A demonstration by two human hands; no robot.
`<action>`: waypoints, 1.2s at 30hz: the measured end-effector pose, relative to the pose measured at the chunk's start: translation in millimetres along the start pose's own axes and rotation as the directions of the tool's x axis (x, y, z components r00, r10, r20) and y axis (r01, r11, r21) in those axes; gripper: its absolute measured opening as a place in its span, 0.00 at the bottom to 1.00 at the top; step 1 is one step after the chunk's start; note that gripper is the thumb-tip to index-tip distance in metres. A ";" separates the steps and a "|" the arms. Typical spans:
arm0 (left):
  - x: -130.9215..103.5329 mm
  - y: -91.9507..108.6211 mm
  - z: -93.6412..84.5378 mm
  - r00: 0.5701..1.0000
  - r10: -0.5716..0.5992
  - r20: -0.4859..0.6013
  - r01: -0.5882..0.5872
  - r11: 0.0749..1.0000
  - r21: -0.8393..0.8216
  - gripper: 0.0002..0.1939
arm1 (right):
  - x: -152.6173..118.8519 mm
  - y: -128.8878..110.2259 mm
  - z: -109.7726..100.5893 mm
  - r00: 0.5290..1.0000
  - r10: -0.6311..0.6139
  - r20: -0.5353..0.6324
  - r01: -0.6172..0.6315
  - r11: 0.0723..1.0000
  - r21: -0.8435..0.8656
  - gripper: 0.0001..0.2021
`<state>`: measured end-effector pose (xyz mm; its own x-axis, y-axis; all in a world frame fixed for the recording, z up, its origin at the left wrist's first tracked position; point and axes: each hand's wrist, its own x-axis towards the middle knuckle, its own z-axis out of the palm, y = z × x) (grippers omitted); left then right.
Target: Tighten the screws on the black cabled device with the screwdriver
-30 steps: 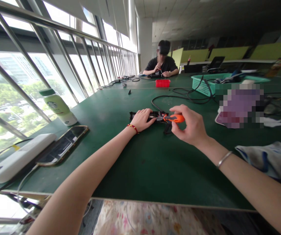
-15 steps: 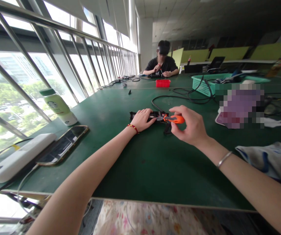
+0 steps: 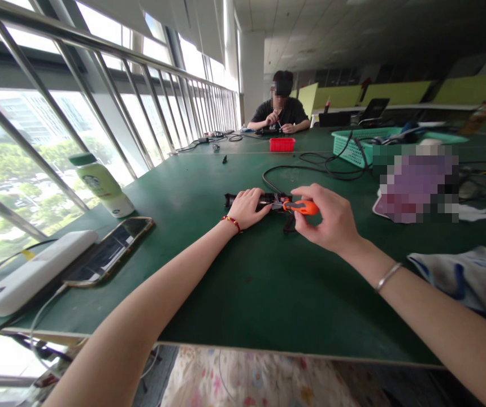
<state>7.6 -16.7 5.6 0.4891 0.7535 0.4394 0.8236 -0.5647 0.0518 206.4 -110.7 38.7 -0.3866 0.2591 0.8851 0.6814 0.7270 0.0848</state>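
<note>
A black, roughly cylindrical device [image 3: 231, 200] with a dark cable lies on the green table [image 3: 243, 294]. My left hand [image 3: 247, 207] rests over its middle, fingers curled around it, pinning it to the tabletop. Just right of that hand, metal jaws reach the device's right part; they belong to orange-handled pliers [image 3: 306, 207]. Thumb and fingers of my right hand [image 3: 330, 217] are curved around these handles. What exactly the jaws touch is too small to make out. A small black piece [image 3: 289, 223] hangs below the jaws.
At left are a bottle [image 3: 103, 183], a phone [image 3: 111, 251] and a white power strip [image 3: 35, 274]. Farther off stand a red tray [image 3: 282, 144] and a green basket [image 3: 348, 150]; cables lie nearby. A cloth [image 3: 463, 277] is at right. Another person [image 3: 279, 110] sits opposite.
The fingers of my right hand have shifted very slightly and the plier handles look a little closer together. My left hand and the black device stay in place.
</note>
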 end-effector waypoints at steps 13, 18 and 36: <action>-0.7 5.6 -1.2 0.999 -0.049 0.009 0.049 0.999 -0.009 0.18 | 1.4 0.1 -2.8 1.000 -0.003 0.007 0.003 1.000 0.011 0.07; -0.5 3.7 -0.5 0.999 -0.042 0.003 0.042 0.999 -0.021 0.18 | 3.0 -2.7 -4.5 0.999 0.031 -0.010 -0.031 0.999 -0.012 0.06; -0.3 0.8 0.1 1.000 0.002 0.012 -0.002 1.000 -0.003 0.22 | 3.1 -2.5 -2.8 0.999 0.043 -0.031 -0.044 0.999 -0.028 0.05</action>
<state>8.1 -17.4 5.4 0.4940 0.7563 0.4290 0.8219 -0.5671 0.0533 205.2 -113.6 42.5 -0.3373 0.2706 0.9017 0.7149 0.6968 0.0583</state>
